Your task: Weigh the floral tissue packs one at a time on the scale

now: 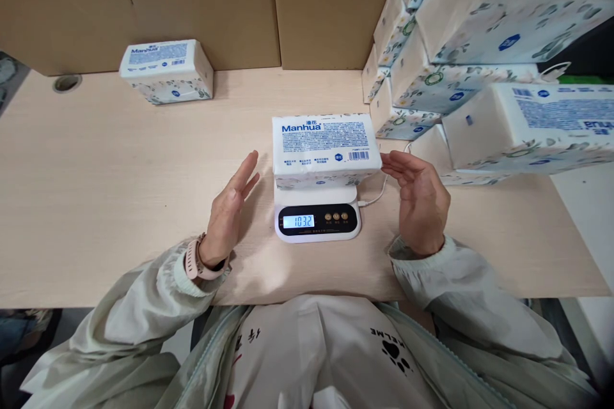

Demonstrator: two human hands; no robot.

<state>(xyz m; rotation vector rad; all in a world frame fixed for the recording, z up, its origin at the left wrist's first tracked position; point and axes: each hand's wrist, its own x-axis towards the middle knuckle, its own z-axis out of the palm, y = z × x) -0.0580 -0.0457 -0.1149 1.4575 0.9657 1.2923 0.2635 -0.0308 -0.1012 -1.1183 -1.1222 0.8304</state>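
The left grip [228,214] is held flat with fingers extended, clasping nothing, and stands apart from the left end of the wrapped pack [326,147]. The right grip [419,201] is likewise unclosed and loosely cupped; its fingertips come right to the pack's right end, and whether they touch cannot be told. The pack lies flat on the white scale [319,233], whose lit display [298,222] shows digits. Because the pack seems to reach past the platform on the right, a nudge from the right grip could tip or slide it, and any contact there would probably skew the reading. A white cable [377,198] leaves the scale's right side; a sleeve snagging it could drag the scale. Farther right, piled packs [425,86] lean unevenly, so a knock might topple the upper ones. Another pack [165,70] sits far left on the bench [96,204], before a cardboard panel [144,0].
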